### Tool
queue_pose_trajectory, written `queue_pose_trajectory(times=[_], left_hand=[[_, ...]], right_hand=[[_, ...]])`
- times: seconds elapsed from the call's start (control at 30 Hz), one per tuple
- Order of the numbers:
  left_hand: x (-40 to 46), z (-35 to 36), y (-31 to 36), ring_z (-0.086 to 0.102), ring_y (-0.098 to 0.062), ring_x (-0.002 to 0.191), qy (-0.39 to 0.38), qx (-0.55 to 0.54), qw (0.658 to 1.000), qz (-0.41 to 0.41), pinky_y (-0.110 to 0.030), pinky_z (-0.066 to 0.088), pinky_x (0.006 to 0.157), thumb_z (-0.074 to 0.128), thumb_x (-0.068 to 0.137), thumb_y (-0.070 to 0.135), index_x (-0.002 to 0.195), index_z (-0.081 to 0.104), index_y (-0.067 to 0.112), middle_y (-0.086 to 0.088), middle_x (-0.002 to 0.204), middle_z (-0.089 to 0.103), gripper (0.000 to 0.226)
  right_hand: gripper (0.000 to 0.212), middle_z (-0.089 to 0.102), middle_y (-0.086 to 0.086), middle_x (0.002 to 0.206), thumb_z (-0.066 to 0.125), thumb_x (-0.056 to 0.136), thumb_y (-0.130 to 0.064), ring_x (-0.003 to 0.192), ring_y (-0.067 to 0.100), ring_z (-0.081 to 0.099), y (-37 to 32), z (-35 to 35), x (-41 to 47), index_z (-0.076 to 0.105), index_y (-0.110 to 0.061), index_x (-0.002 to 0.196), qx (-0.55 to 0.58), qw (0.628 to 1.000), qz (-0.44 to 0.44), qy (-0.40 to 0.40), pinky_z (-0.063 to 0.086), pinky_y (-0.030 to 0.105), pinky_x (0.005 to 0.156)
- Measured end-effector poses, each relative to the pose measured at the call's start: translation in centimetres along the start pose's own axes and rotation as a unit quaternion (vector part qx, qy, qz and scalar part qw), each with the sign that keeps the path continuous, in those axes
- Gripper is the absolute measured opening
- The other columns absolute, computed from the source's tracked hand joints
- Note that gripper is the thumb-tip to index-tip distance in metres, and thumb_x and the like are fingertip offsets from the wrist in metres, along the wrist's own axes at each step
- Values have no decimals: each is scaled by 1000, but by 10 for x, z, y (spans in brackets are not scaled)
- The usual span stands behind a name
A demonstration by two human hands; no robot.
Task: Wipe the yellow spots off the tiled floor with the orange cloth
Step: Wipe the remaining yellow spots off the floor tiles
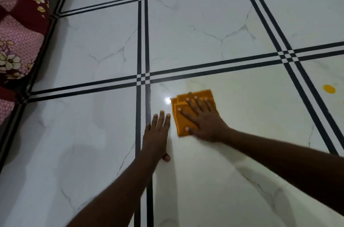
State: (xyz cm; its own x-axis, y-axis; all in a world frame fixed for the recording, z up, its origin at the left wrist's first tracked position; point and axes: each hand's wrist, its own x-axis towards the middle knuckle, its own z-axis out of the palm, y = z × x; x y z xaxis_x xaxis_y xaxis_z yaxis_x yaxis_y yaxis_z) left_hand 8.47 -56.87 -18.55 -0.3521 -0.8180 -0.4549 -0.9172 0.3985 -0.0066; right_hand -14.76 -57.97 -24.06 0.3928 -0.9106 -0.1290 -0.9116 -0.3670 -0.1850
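A folded orange cloth (183,105) lies flat on a white marble-look floor tile (242,107). My right hand (202,118) presses down on the cloth with fingers spread, covering its lower right part. My left hand (158,133) rests flat on the floor just left of the cloth, fingers together and holding nothing, over a black tile line. One round yellow spot (329,89) sits on the neighbouring tile far to the right. A faint yellowish smear (197,83) shows on the tile just beyond the cloth.
Black double lines (143,40) divide the white tiles into a grid. A maroon and pink flowered bedspread (18,31) hangs along the left edge. A bright light reflection (167,100) glints beside the cloth.
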Motion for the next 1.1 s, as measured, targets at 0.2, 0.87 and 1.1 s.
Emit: queue_pose_trajectory(times=[0.2,0.87,1.1], left_hand=[[3,0,-1,-17,-34,152,-15,19,1000,-4,-49,13,124,92,62,39,155,-22,16,-11,162,-28,148],[2,-8,0,-15,-36,152,-34,8,999,1,-51,14,124,95,48,48,155,-22,16,-12,164,-23,162],[5,-5,-6,-18,-34,151,-38,12,999,-2,-49,14,122,94,49,49,154,-25,18,-9,163,-27,162]], right_hand=[[90,7,11,171,12,83,-81,156,41,6,115,-38,16,8,-39,162,27,979,201,-30,7,62,122],[81,11,15,170,20,93,-73,155,43,9,81,-7,-116,9,-34,163,86,941,315,82,5,62,122],[69,18,13,169,28,99,-64,155,42,15,-2,16,-102,20,-35,161,45,985,144,81,9,62,122]])
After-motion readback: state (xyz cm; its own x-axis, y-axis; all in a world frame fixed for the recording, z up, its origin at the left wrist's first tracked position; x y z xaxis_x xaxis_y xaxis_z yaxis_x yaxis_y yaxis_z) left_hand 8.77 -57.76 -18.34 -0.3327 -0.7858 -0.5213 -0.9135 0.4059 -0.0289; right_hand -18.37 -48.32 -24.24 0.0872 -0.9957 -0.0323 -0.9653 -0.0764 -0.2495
